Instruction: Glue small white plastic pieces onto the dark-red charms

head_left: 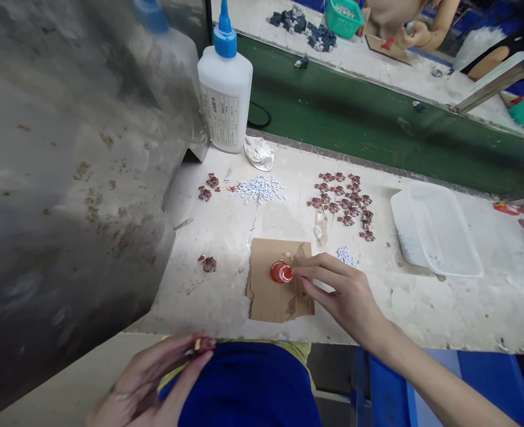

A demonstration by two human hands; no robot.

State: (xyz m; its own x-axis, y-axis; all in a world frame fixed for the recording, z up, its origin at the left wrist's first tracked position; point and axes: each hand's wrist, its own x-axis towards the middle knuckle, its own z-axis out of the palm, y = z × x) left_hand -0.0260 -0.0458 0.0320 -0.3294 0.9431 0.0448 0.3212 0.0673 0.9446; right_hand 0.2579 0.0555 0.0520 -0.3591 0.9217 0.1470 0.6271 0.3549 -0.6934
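Red cap [281, 273] on cardboard [271, 296] touches right hand's [348, 296] fingertips [298, 271].

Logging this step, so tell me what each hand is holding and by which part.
The left hand pinches a small brown piece at its edge. The right hand fingertips touch the red cap on the cardboard; a grip cannot be told.

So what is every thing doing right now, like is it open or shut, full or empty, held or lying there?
White plastic glue bottle with blue cap: upright, capped.
Small red round cap: on the brown cardboard piece, touched by the right hand.
Small brown piece: pinched in the left hand.
White plastic tray: lying flat, looks empty.
Brown pieces: spread loose on the table.
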